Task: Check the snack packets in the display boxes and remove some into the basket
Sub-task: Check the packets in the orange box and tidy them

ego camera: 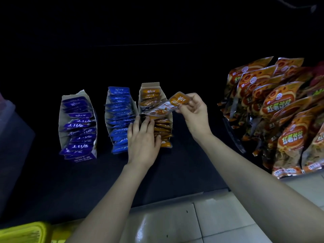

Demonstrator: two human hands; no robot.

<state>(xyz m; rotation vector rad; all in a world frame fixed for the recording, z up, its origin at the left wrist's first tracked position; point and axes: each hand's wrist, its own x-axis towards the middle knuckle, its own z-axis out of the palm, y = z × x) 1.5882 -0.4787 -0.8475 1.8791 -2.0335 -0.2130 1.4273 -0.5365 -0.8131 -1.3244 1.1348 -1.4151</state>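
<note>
Pinching an orange packet above its box, the right grip hovers; the left grip lies flat-fingered on boxed packets.

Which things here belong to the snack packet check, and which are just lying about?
Job: orange packet in right hand; left hand on orange-packet box; blue-packet box; dark-blue-packet box; yellow basket.
Lying about: large orange snack bags; translucent container.

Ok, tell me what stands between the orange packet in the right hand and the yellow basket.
The left hand, resting on the orange display box, lies across the straight line from the orange packet pinched by the right hand to the yellow basket. Nothing else visible.
</note>
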